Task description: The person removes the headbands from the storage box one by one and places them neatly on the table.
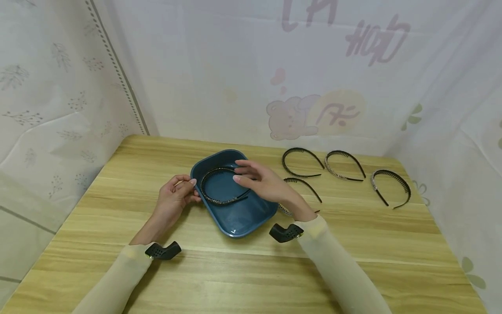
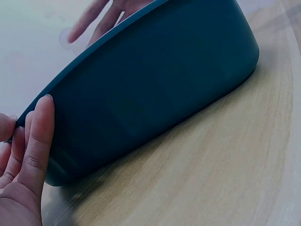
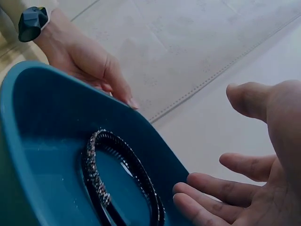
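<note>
A blue plastic basin [image 1: 239, 222] stands on the table, and my left hand [image 1: 172, 200] pinches its left rim between thumb and fingers. Inside lies a black toothed headband [image 3: 96, 179] with a glittery section; its outline looks doubled, and I cannot tell whether a second one lies with it. Over the basin's right side hovers my right hand [image 1: 266, 181], fingers spread and holding nothing, as the right wrist view also shows. Beside the basin, a headband [image 1: 312, 189] is partly hidden by my right hand and wrist.
Three more headbands lie on the right of the wooden table [image 1: 235, 279]: one behind my right hand [image 1: 283, 163], a glitter-sided headband [image 1: 327, 165] next to it, and another headband [image 1: 408, 187] near the right edge. A printed curtain [image 1: 219, 78] hangs behind the table.
</note>
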`<action>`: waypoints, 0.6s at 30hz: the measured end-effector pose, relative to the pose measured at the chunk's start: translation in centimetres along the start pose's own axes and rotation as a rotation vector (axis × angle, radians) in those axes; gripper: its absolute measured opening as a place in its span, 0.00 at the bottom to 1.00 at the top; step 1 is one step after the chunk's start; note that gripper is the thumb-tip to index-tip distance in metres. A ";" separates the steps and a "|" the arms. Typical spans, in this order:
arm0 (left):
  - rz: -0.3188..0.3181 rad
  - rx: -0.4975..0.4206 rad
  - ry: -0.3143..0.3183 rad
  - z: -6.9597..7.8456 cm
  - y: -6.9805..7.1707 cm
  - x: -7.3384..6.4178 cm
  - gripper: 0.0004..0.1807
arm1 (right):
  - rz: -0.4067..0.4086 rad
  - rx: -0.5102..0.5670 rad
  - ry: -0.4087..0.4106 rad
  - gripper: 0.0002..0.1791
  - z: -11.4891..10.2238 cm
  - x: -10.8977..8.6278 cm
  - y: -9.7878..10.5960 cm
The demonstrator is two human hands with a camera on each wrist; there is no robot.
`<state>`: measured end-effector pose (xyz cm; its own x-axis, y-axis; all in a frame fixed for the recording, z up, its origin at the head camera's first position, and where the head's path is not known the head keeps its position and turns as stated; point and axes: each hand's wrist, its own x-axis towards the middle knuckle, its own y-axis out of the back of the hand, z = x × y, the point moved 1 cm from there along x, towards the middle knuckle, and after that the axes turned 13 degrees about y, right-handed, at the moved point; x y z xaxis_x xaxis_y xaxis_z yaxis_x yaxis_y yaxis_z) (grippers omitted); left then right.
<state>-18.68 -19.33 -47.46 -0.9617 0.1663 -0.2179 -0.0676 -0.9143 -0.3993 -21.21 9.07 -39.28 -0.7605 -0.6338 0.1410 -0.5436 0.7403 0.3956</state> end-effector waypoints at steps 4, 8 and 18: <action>-0.008 -0.005 0.000 0.0 -0.1 0.0 0.07 | -0.007 0.004 -0.026 0.30 -0.1 0.9 -0.2; -0.010 -0.012 -0.004 0.1 -0.1 0.0 0.07 | -0.013 0.045 -0.046 0.32 -0.2 2.0 -0.6; -0.008 -0.008 -0.005 -0.1 -0.1 0.1 0.07 | -0.054 0.065 -0.130 0.34 0.0 4.2 -1.3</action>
<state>-18.77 -19.24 -47.51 -0.9625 0.1714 -0.2103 -0.0730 -0.9102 -0.4077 -23.67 5.45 -39.20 -0.7665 -0.6423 0.0009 -0.6040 0.7213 0.3391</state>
